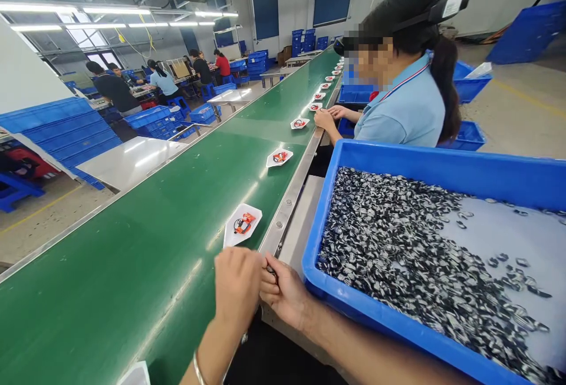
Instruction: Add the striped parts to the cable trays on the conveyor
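Pinching a small dark metal part (pixel 270 270) between narrow fingertips, the right hand (pixel 285 298) is working just beside the curled left hand (pixel 237 286), its hold hidden, over the steel edge of the green conveyor belt (pixel 283 214); a close, steady grip suits so tiny a piece

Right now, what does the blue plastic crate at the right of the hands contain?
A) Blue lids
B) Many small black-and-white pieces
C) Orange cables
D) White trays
B. The blue plastic crate holds a large heap of small black-and-white pieces, just right of the person's right hand.
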`<action>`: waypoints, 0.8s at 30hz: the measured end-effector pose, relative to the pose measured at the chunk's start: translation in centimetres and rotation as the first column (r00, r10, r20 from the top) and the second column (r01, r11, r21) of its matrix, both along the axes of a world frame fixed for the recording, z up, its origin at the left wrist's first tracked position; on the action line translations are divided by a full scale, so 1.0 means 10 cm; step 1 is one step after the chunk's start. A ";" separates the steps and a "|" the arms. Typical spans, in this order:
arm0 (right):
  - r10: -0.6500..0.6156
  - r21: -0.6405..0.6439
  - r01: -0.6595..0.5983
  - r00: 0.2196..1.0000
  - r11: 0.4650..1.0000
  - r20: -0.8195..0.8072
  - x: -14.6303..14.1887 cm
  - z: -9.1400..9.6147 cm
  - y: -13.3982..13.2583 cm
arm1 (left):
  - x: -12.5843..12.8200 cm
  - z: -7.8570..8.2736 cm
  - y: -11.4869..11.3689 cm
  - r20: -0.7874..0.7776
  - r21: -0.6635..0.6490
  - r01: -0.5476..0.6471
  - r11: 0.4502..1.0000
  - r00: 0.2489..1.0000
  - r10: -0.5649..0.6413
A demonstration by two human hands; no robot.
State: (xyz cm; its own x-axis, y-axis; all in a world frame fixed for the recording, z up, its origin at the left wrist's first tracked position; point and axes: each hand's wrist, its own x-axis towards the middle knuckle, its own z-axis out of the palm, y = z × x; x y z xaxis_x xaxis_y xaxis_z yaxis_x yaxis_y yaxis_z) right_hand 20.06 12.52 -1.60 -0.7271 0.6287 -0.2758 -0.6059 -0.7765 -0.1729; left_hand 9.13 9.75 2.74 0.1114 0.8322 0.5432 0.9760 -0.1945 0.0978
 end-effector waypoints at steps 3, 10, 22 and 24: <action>0.007 -0.183 -0.022 0.997 0.983 -0.080 0.00 0.04 0.03 | 0.21 -0.14 -0.20 0.019 0.075 0.158 0.985 0.987 -0.160; 0.040 -0.348 -0.118 0.974 0.930 -0.222 0.00 -0.04 0.00 | 0.20 -0.29 -0.26 -0.104 0.098 0.177 0.979 0.980 -0.167; 0.008 -0.491 -0.120 0.974 0.863 -0.225 0.03 -0.01 0.00 | 0.18 -0.33 -0.31 -0.032 0.131 0.206 0.970 0.979 -0.204; 0.025 -0.451 -0.123 0.976 0.884 -0.217 0.03 -0.02 -0.01 | 0.18 -0.33 -0.32 -0.014 0.149 0.230 0.962 0.973 -0.231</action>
State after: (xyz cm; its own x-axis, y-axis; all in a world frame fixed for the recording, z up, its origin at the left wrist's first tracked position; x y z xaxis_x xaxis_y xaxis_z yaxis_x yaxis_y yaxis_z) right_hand 20.37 12.45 -1.76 -0.8366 0.4094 -0.3641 -0.5273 -0.7822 0.3320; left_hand 10.95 6.52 -0.53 0.2884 0.6939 0.6598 0.9028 -0.4267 0.0542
